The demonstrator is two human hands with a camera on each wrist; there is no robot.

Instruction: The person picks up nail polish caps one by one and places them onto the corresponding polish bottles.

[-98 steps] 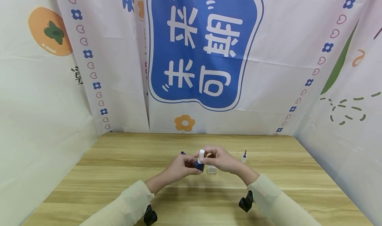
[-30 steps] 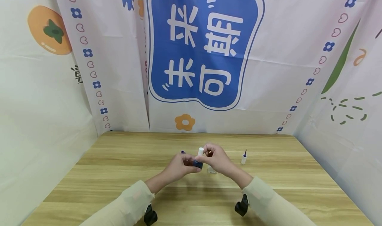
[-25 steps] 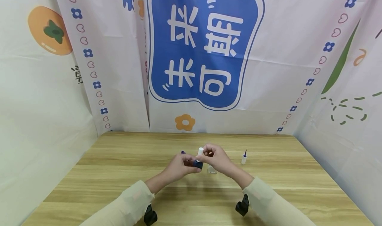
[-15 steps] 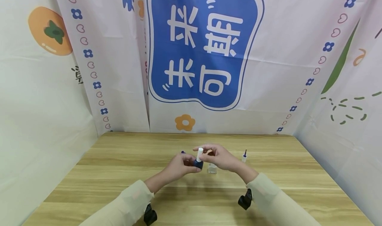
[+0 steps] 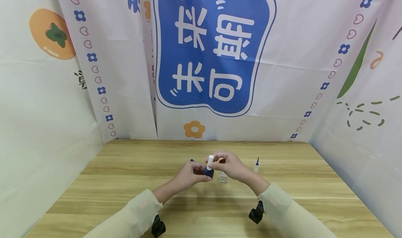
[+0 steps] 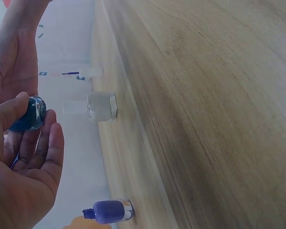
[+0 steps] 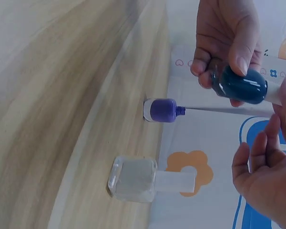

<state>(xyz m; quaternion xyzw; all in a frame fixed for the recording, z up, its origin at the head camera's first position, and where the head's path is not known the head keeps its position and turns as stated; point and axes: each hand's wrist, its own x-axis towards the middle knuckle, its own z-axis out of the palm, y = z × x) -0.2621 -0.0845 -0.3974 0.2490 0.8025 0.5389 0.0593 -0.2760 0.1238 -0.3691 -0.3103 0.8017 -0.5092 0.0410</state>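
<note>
The left hand (image 5: 187,178) holds a dark blue-green polish bottle (image 5: 208,172) between thumb and fingers, raised off the table. Thumb and fingertips of the right hand (image 5: 231,167) pinch the white cap (image 5: 210,162), which stands on the bottle's neck, slightly tilted. In the right wrist view the dark bottle (image 7: 243,85) lies between the left thumb and fingers, with the cap (image 7: 273,92) against its neck. Whether the cap is screwed tight cannot be told.
A clear bottle with a white cap (image 7: 132,180) and an uncapped purple bottle (image 7: 163,110) stand on the wooden table (image 5: 125,182). A white cap with a purple brush (image 5: 256,166) stands upright at the right, brush up. Printed cloth (image 5: 282,91) hangs behind.
The right hand's fingers have shifted and turned around the white cap, and its wrist has moved slightly right since a second ago. The left hand keeps its hold on the dark bottle.
</note>
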